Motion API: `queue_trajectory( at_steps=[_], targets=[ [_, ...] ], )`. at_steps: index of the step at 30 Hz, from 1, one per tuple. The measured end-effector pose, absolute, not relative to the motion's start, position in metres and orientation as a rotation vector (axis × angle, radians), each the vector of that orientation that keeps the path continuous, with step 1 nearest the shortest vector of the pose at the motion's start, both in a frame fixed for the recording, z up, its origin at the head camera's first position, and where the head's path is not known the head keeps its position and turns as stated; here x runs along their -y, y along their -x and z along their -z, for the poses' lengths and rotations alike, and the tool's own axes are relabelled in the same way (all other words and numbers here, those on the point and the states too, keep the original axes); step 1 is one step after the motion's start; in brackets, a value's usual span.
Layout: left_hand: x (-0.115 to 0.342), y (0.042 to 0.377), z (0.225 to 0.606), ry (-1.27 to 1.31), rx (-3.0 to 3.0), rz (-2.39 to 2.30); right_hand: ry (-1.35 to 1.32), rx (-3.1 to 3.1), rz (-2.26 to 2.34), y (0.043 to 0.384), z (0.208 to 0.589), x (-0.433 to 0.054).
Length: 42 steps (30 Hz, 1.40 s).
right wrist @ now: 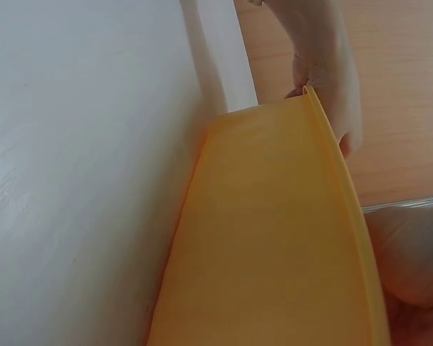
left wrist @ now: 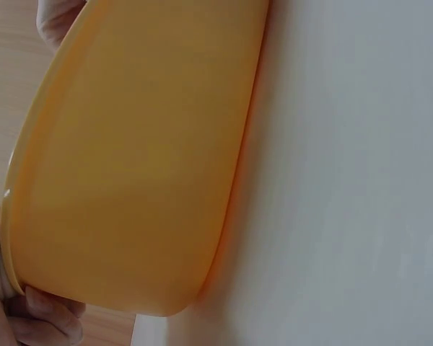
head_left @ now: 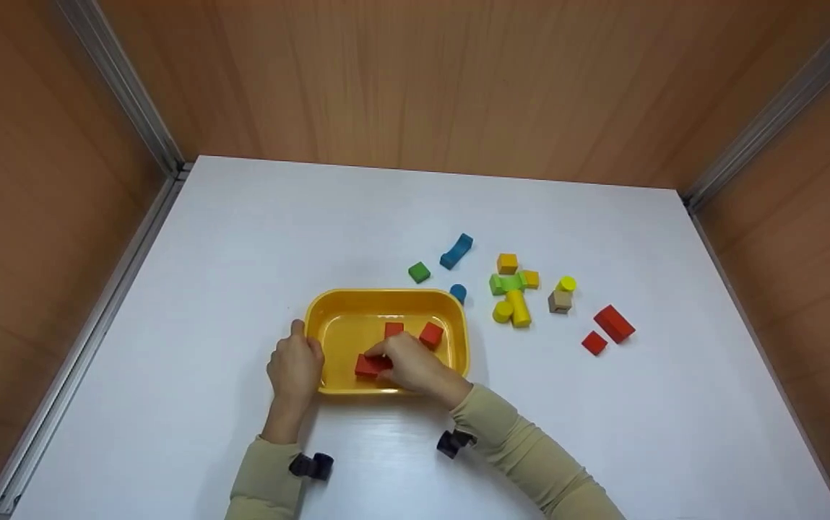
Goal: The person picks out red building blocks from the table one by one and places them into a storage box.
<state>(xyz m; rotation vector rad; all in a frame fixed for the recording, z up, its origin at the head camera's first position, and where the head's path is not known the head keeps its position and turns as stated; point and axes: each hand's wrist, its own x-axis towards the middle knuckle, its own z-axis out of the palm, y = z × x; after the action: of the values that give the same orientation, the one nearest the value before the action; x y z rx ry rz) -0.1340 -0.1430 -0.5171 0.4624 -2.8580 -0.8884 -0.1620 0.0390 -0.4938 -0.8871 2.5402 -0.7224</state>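
A yellow tray [head_left: 335, 295] stands on the white table, its outer wall [left wrist: 137, 158] filling much of the left wrist view. My left hand [head_left: 297, 363] grips the tray's left rim, fingers curled over the edge. Inside the tray, my right hand [head_left: 415, 363] pinches a red block [head_left: 367, 366] between thumb and fingers, partly covering it. Two more red blocks lie in the tray: one [head_left: 394, 329] just beyond the hand, another [head_left: 431, 335] to its right. In the right wrist view the tray wall hides the blocks.
Right of the tray lie a blue cylinder [head_left: 458, 292], a green block [head_left: 419, 272], a blue curved block [head_left: 456, 251], several yellow pieces [head_left: 519, 308], a light green block [head_left: 506, 284], a wooden cube [head_left: 560, 301] and red blocks [head_left: 614, 323]. Wooden walls [head_left: 415, 87] enclose the table.
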Motion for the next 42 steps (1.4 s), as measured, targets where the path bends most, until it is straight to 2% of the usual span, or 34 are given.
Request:
queue_trajectory(
  at_steps=[19, 28, 42],
  targets=[
    [0.1417, 0.1333, 0.5174, -0.439, 2.815, 0.875, 0.98, -2.58, 0.58, 0.1692, 0.4977, -0.0349],
    [0.1419, 0.1331, 0.5175, -0.439, 2.798, 0.878, 0.935, -2.578, 0.489, 0.17, 0.5016, -0.0314],
    [0.1435, 0.1334, 0.5182, -0.425, 2.805, 0.872, 0.955, -2.593, 0.559, 0.1677, 0.4959, -0.0379]
  ],
)
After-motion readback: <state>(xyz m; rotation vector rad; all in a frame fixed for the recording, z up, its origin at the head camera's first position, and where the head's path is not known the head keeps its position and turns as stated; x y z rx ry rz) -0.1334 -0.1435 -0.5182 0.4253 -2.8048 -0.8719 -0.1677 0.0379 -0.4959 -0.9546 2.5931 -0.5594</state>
